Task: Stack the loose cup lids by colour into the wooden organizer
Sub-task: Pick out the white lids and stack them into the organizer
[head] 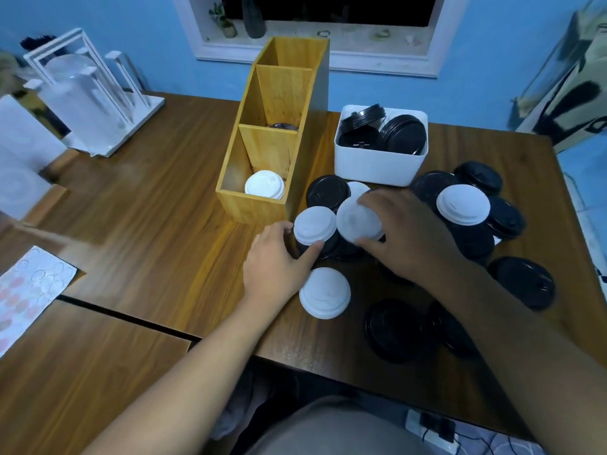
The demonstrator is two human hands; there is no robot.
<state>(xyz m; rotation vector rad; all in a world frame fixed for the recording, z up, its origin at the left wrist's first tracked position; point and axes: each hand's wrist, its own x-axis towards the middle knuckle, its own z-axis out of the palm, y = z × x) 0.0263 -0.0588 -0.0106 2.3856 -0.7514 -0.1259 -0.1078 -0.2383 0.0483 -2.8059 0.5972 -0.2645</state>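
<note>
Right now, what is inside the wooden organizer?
The wooden organizer holds white lids in its nearest compartment. A dark lid peeks over the divider in the middle one; the rest is hidden. The far compartment's floor is out of sight.

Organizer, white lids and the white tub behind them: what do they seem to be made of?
Organizer: apparently wood or bamboo, honey-coloured, with visible grain and a low sheen. White lids: probably thin moulded plastic, matte, with stepped rims. Tub: likely plastic, smooth matte white, with rounded corners.
</note>
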